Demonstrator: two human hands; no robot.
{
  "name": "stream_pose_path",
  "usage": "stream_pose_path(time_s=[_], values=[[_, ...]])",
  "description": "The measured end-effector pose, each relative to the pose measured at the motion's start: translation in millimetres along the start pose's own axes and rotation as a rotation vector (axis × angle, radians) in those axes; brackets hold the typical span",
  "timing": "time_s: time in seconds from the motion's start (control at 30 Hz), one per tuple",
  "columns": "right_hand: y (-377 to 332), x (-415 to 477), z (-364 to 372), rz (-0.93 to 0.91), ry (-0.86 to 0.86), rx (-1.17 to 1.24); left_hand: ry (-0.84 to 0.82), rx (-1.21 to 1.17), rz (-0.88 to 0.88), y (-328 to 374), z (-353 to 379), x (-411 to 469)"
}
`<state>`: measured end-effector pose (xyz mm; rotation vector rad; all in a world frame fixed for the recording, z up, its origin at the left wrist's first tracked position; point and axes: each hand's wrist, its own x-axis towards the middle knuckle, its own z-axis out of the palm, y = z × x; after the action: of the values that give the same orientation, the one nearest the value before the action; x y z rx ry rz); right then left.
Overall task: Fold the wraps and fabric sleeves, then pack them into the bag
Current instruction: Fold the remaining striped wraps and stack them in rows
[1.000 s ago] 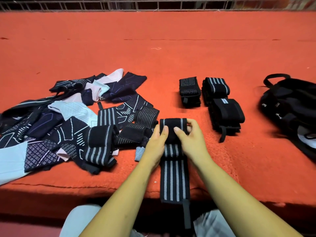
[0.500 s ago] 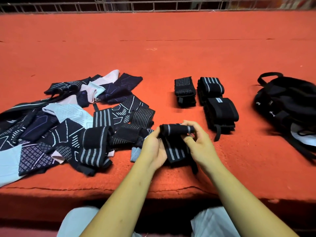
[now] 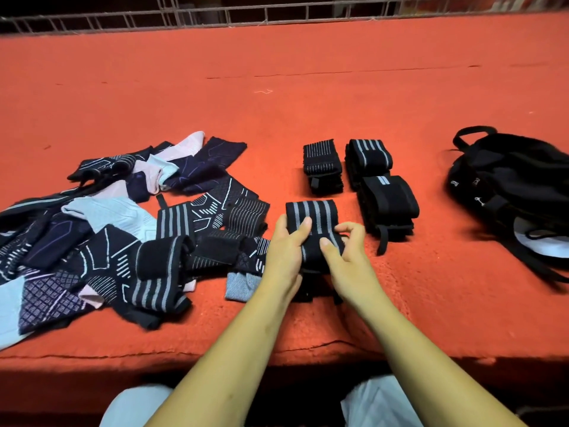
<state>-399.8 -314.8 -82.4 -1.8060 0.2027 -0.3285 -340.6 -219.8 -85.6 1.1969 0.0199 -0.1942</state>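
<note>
Left-hand grip and right-hand grip both clamp black grey-striped elastic wrap, half-folded, on red carpeted counter, just beside stacked folded black wraps. Best: thumbs press fold flat, edges square, loose tail tucked. Black fabric bag well apart, right.

There's the red carpeted platform, and sprawled over its left side is a loose heap of sleeves and wraps in black, navy, pale blue and pink, all overlapping. Right of the heap, near the front edge, comes a black striped wrap, partly rolled, and just behind it are three folded ones: a small ribbed bundle, a striped roll beside it, and a broader roll touching that one's near side, strap trailing forward. Far right, well apart, the black bag slumps on the carpet, and a scrap of thread lies alone toward the back.
</note>
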Motion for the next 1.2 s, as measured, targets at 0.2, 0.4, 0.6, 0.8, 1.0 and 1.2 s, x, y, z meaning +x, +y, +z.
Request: stream_pose_path(time_s=[0.2, 0.4, 0.6, 0.8, 1.0, 1.2], values=[[-11.8, 27.2, -44.2, -0.079, 0.221, -0.001, -0.126, 0.248, 0.125, 4.4, 51.4, 17.7], [-9.7, 81.4, -101.3, -0.087, 0.407, -0.179, -0.155, 0.498, 0.176, 16.8, 113.1, 50.1], [12.0, 127.4, -122.9, 0.004, 0.443, -0.324, -0.081, 0.897, 0.227, 0.8, 144.5, 78.8], [40.2, 135.3, -113.6, 0.127, 0.436, -0.416, -0.175, 0.701, 0.091, -24.9, 148.3, 94.5], [60.6, 139.9, -115.9, 0.101, 0.331, -0.41, -0.213, 0.684, -0.073, -54.8, 147.6, 88.3], [47.0, 145.3, -119.7, 0.14, 0.283, -0.459, -0.263, 0.726, -0.094, -39.2, 137.8, 94.3]])
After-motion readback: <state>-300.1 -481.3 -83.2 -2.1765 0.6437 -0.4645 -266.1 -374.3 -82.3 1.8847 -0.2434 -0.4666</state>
